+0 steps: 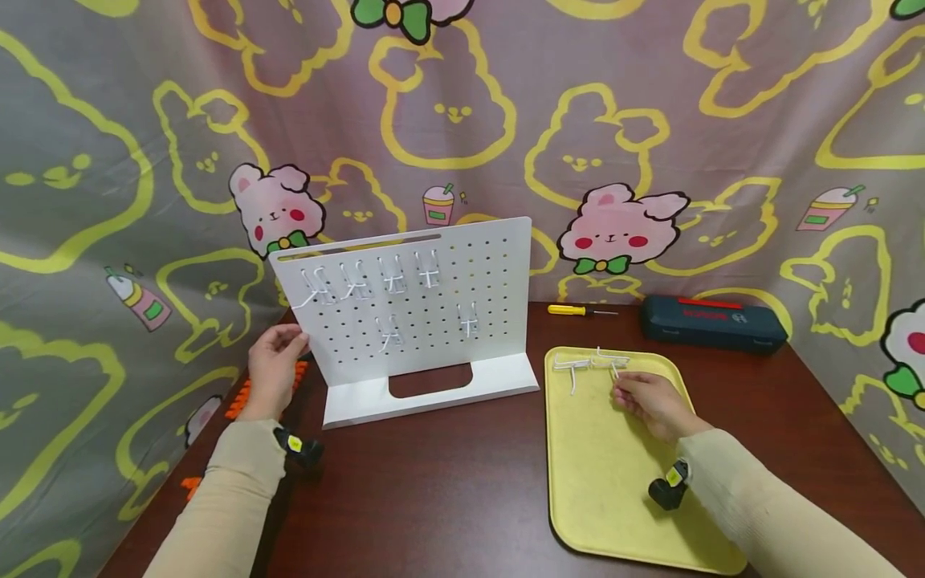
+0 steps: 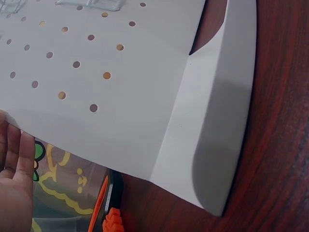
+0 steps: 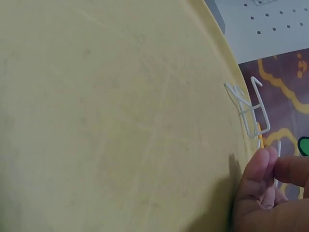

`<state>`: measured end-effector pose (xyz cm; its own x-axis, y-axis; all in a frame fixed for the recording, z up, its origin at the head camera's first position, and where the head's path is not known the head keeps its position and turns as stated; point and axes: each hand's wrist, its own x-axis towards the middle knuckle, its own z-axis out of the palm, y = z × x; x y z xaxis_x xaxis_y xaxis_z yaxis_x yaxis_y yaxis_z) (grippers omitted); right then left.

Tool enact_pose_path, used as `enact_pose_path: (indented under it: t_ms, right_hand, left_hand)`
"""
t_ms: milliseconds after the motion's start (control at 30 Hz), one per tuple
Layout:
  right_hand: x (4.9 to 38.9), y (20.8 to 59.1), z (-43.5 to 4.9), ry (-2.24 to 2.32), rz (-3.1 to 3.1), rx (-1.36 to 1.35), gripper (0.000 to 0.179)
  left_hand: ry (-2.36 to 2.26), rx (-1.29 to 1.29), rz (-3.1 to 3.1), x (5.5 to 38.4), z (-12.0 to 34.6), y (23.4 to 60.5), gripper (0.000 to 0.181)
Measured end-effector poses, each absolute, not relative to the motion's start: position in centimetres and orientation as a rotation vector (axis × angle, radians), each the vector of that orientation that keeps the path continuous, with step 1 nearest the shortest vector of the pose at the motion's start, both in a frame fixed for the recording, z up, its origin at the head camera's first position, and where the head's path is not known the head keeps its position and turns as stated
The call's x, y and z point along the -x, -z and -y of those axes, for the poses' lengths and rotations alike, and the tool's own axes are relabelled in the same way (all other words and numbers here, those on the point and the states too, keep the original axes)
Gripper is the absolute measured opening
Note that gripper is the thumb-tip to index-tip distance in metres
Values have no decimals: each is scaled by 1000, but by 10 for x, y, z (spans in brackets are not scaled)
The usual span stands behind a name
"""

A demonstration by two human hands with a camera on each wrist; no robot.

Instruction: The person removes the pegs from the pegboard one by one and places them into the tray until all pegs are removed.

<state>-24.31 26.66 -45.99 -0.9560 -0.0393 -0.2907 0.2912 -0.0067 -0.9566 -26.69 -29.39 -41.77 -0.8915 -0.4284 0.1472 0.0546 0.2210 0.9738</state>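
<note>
A white pegboard (image 1: 354,363) stands upright on its bent foot, with several white wire hooks (image 1: 393,275) hung on it. My left hand (image 1: 273,369) grips its left side edge, thumb on the front face; the left wrist view shows the fingers (image 2: 24,154) at that edge. Over the far end of a yellow tray (image 1: 600,474), my right hand (image 1: 653,404) pinches a white wire hook (image 1: 614,366) between thumb and fingertips. Another wire hook (image 1: 573,365) lies to its left on the tray. In the right wrist view the fingers mostly hide the pinched hook (image 3: 279,145).
Behind the tray lie a yellow-handled screwdriver (image 1: 567,310) and a dark blue case (image 1: 711,323). Orange toothed pieces (image 1: 242,399) sit left of the pegboard, partly behind my left arm. A patterned curtain (image 1: 499,185) encloses the brown table (image 1: 433,490).
</note>
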Motion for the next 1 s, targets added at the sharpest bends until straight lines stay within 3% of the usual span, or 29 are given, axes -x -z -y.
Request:
enact_pose_path:
  t_ms: [300, 600, 1000]
  right_hand:
    - [241, 456, -264, 2020, -2074, -288, 31]
    - [240, 456, -264, 1955, -2105, -217, 44]
    - [247, 441, -259, 1913, -2166, -150, 41]
  left_hand:
    - [1711, -343, 2114, 268, 294, 418, 19]
    - [1709, -309, 2060, 270, 292, 419, 19]
    - [1700, -326, 2076, 270, 292, 419, 20]
